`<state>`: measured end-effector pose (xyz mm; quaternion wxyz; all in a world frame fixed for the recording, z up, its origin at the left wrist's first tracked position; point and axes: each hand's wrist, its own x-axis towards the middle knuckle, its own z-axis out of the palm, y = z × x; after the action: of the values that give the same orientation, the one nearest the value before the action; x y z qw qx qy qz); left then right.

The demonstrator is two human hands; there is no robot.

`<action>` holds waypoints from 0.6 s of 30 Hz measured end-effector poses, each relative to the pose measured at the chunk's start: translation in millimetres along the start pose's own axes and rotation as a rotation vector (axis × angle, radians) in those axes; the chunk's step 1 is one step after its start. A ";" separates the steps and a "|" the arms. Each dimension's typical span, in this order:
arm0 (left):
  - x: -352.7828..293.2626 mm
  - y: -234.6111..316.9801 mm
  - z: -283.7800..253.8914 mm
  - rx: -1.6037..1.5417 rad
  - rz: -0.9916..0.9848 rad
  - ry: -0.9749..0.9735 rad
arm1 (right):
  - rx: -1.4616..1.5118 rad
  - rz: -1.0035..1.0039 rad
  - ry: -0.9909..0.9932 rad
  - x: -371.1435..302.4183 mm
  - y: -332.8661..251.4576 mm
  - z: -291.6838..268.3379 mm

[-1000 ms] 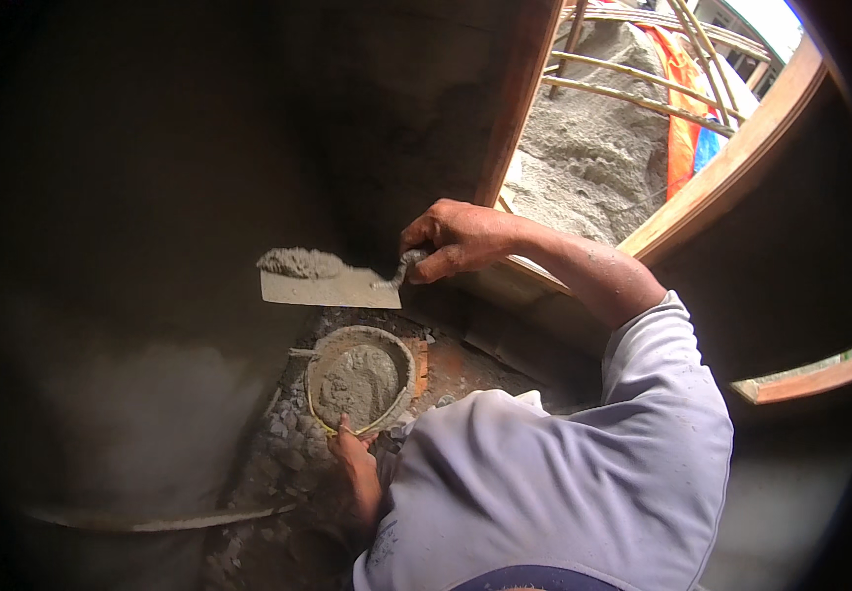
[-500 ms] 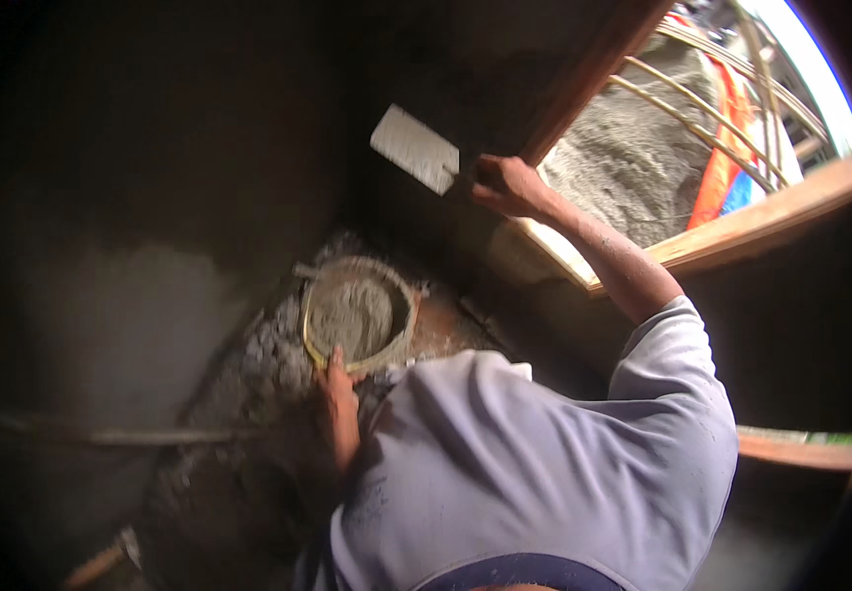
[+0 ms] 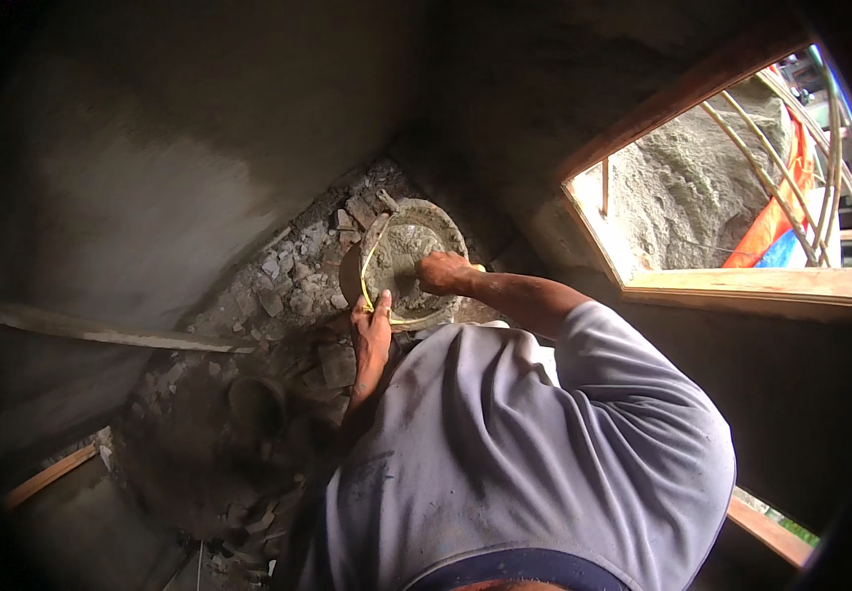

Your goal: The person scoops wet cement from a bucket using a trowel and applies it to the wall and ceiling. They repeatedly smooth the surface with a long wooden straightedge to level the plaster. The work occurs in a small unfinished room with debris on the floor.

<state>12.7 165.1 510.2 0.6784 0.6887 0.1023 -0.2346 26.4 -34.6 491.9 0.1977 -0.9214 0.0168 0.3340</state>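
Note:
A round bucket [image 3: 453, 223] of wet grey mortar [image 3: 408, 242] stands on the rubble in front of me. My left hand [image 3: 374, 333] grips its near left rim, beside the yellow handle [image 3: 364, 264]. Inside the mouth of the bucket, over the mortar, my right hand [image 3: 446, 273] is closed round the handle of a trowel. The trowel's blade is hidden now beneath that hand and in the mortar; half a second ago it showed as a flat, pale rectangle.
Broken masonry [image 3: 293, 276] covers the ground left of the bucket. A long wooden strip [image 3: 121, 330] lies along the left wall. At right, a wooden window frame [image 3: 741, 284] opens onto a sand heap [image 3: 687, 187] and bamboo poles [image 3: 756, 163].
My right hand has come down from beside the window into the bucket with the trowel. My left hand stays on the rim. The whole view has shifted.

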 end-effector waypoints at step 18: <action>14.7 3.6 11.2 -0.222 -0.131 0.224 | -0.008 -0.144 0.220 -107.4 25.5 -86.0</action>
<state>25.0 151.3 506.9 0.7180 0.6230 0.2473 -0.1875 -8.8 -101.3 609.8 0.2142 -0.9522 -0.0291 0.2160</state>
